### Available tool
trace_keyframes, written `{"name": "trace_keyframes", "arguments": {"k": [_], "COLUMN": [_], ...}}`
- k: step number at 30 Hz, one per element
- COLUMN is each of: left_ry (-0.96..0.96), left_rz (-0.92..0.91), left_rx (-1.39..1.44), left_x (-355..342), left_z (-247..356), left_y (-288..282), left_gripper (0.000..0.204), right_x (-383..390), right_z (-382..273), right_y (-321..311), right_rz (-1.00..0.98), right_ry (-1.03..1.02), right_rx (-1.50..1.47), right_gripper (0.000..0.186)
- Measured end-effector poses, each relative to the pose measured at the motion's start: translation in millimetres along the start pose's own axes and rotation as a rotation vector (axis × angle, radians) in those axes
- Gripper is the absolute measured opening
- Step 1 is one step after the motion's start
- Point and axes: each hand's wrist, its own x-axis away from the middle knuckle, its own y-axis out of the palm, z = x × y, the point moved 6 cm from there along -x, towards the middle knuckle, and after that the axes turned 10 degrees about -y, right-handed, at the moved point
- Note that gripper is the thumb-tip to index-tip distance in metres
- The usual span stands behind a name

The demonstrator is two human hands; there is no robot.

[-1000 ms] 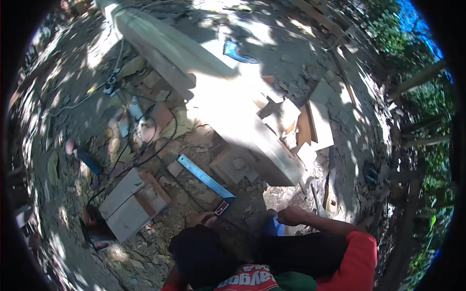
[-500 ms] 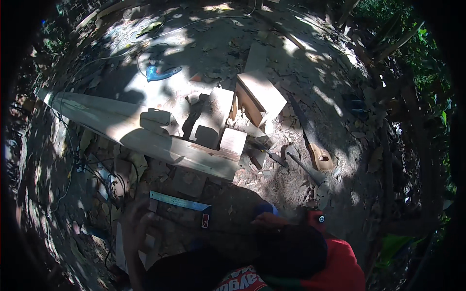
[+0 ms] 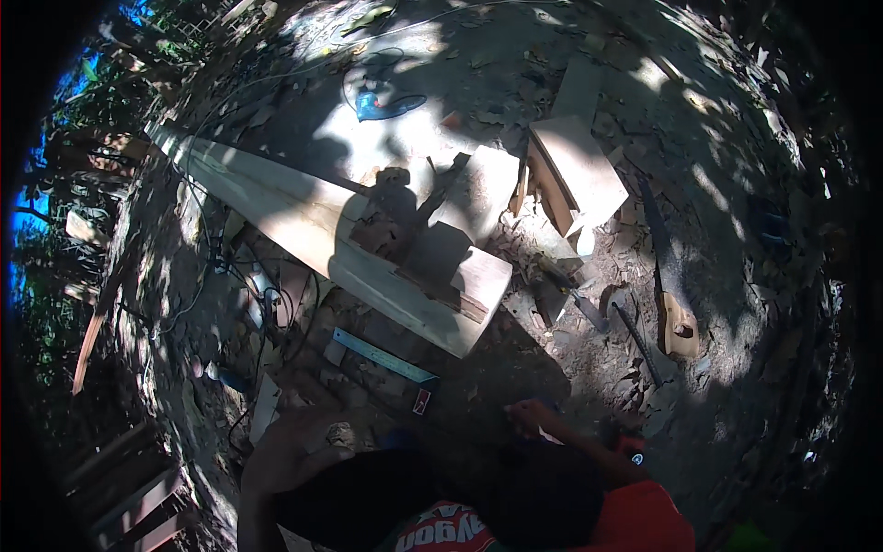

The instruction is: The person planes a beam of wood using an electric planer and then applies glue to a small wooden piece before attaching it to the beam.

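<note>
My left hand is hovering open toward the near left corner of the ground, its thumb standing apart from the fingers, close by a pale wood block. My right hand is sitting by the middle of the ground's near edge, its fingers curling inward; it is lying in shade, so I cannot tell whether they are gripping anything. Between the two hands, a little farther out, a try square is lying on the ground, apart from both of them, its bluish blade slanting away to the left and its dark handle, with a red patch, pointing back toward me.

Beyond the square, a long pale beam is stretching from the ground's far left corner toward its middle, with shadow falling across the nearer end. Toward the far edge, a blue power tool is resting by a sunlit patch. Right of the beam's near end, a chisel and a dark bar are lying among wood chips. A handsaw is lying closer to the right edge, its wooden handle toward me and its blade running outward. Between the beam and that blade, a boxy wood piece is catching the sun. Cables are tangling left of the square.
</note>
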Motion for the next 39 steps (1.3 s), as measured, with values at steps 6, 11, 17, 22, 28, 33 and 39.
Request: {"name": "trace_keyframes", "arguments": {"k": [6, 11, 17, 22, 28, 33, 39], "left_ry": [-0.003, 0.005, 0.032, 0.026, -0.073, -0.067, -0.143], "left_rz": [-0.216, -0.205, -0.138, -0.092, -0.116, -0.098, -0.088], "left_rx": [-0.171, -0.175, -0.111, -0.127, -0.160, -0.165, -0.021], "left_x": [-44, -62, -63, -62, -65, -79, -72], "left_z": [0, 8, 5, -5, -21, -17, -35], "left_y": [37, 40, 37, 36, 27, 24, 31], "left_gripper": [0.052, 0.050, 0.061, 0.059, 0.061, 0.061, 0.045], "right_x": [5, 3, 9, 6, 6, 4, 6], "right_z": [-9, -1, -10, -10, -18, -12, -117], "right_y": [1, -3, -3, -4, 8, -5, -121], "right_rz": [-0.001, 0.030, 0.027, 0.046, 0.048, 0.056, 0.533], "right_ry": [-0.033, -0.033, -0.018, -0.014, -0.010, 0.009, -0.515], "right_rx": [-0.052, -0.086, -0.118, -0.076, 0.035, 0.012, -0.162], "right_gripper": [0.043, 0.040, 0.038, 0.039, 0.042, 0.041, 0.032]}}
